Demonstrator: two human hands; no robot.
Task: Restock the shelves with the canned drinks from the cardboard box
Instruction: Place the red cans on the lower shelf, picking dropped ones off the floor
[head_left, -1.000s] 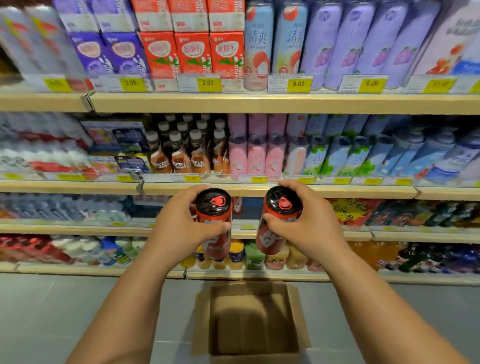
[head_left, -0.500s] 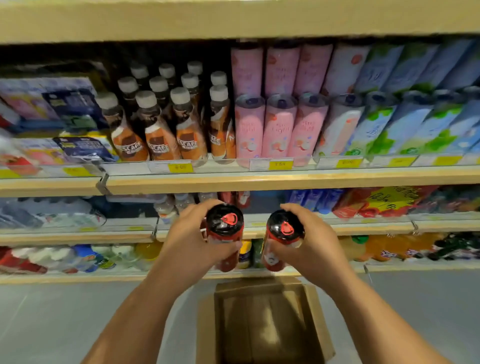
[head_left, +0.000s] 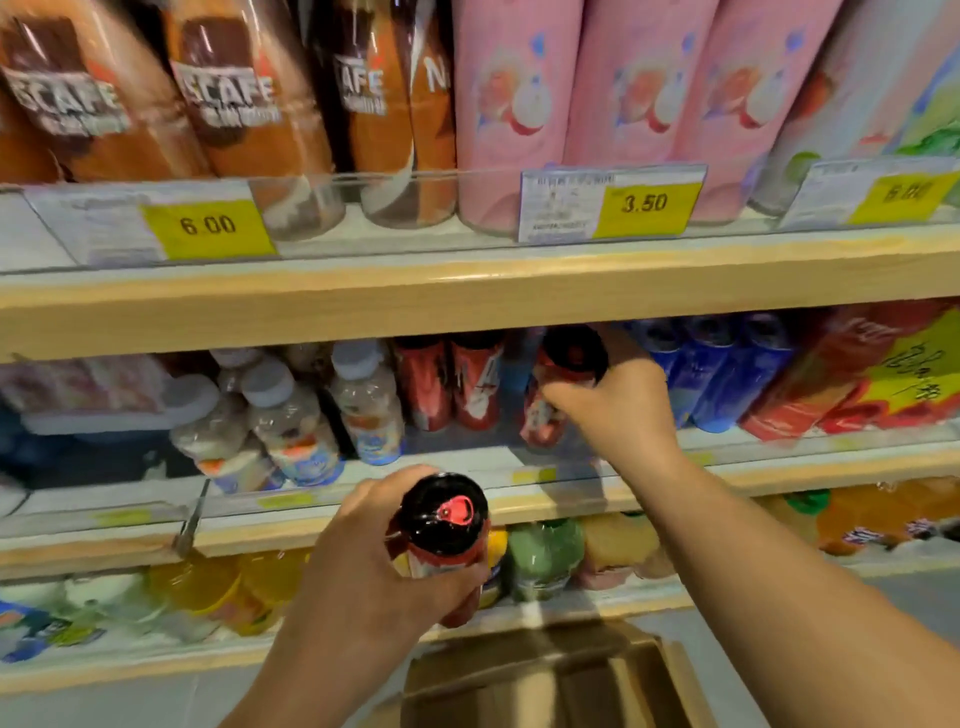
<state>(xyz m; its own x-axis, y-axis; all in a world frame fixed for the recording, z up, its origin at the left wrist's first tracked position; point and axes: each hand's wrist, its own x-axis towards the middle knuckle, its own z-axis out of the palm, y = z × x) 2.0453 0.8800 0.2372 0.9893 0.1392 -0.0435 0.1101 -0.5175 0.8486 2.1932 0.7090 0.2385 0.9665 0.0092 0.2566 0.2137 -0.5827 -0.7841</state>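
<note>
Right hand (head_left: 618, 410) moved can (head_left: 571, 358) to shelf (head_left: 831, 465) — left hand (head_left: 363, 561) grips second can (head_left: 444, 517).

The right hand (head_left: 621, 410) grips a red can (head_left: 550, 395) on the middle shelf (head_left: 779, 470). The left hand (head_left: 363, 561) holds another can (head_left: 441, 525) below that shelf, above the cardboard box (head_left: 561, 675).

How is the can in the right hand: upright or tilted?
Tilted. The right hand grips the can; its black top lies further right than its base.
</note>
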